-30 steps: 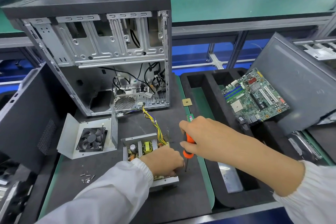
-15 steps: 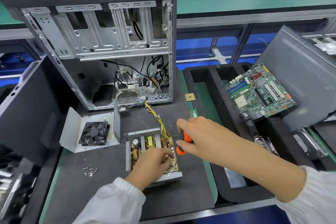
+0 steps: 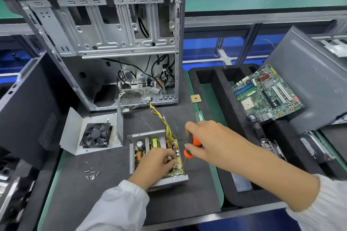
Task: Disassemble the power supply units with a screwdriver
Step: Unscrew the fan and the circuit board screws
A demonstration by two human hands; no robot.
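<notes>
An opened power supply unit (image 3: 150,144) lies on the dark mat, its circuit board and heat sinks exposed, yellow wires running up to the computer case (image 3: 105,43). My left hand (image 3: 154,167) rests inside it on the board's near part, fingers curled over the components. My right hand (image 3: 210,140) grips an orange-and-black screwdriver (image 3: 192,146); its tip points down at the board's right front corner, close to my left fingertips. The unit's removed cover with its black fan (image 3: 95,135) lies to the left.
Several loose screws (image 3: 92,174) lie on the mat at front left. A black foam tray (image 3: 225,103) at right holds a green motherboard (image 3: 266,92) and a grey panel (image 3: 309,80). A memory stick (image 3: 199,116) and a small chip (image 3: 195,98) lie near the mat's right edge.
My left hand slid from the unit's front edge onto the circuit board. My right hand brought the screwdriver tip down to the board's right front corner.
</notes>
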